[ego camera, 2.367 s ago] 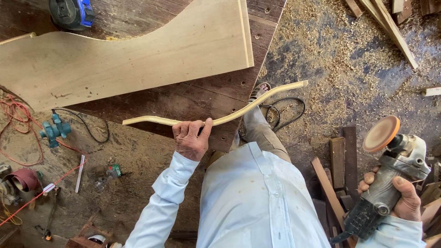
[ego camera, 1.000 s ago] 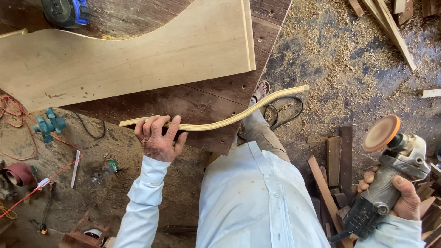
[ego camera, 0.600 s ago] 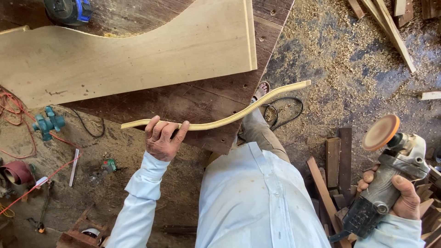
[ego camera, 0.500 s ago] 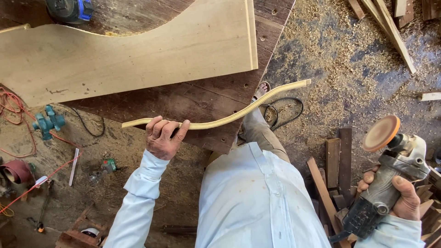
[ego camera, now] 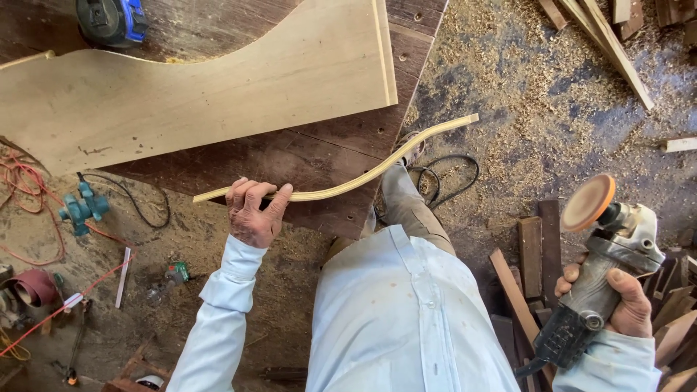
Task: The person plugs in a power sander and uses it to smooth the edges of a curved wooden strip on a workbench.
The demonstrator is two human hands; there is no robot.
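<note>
- The left hand (ego camera: 253, 215) is closed around a thin, curved strip of pale wood (ego camera: 341, 185), fingers curled over the top and thumb pressed against its near edge.
- The grip sits close to the strip's left end; the rest runs off to the right in a gentle S-bend and rises to a free end out over the sawdust-covered floor (ego camera: 537, 94).
- The strip is held in the air just above the front edge of a dark, worn workbench (ego camera: 305, 156); I can't tell whether it touches the bench.
- The right hand (ego camera: 628, 305) is wrapped tight around the body of a grinder (ego camera: 602, 279), held out low to the person's right, well apart from the strip.
- The grinder's orange sanding disc (ego camera: 587, 202) points up and to the left, touching nothing.
- On the bench lies a large pale board (ego camera: 196, 94) with a wavy cut edge, and beyond it at the far corner sits a black and blue power tool (ego camera: 112, 22).
- On the floor to the left are a teal tool (ego camera: 82, 208) with a black cord and a tangle of orange cable (ego camera: 29, 196).
- Under the grinder is a heap of dark wood offcuts (ego camera: 534, 247), and long pale slats (ego camera: 602, 40) lie at the upper right.
- A black cord (ego camera: 446, 178) loops on the floor by the person's sandalled foot.
</note>
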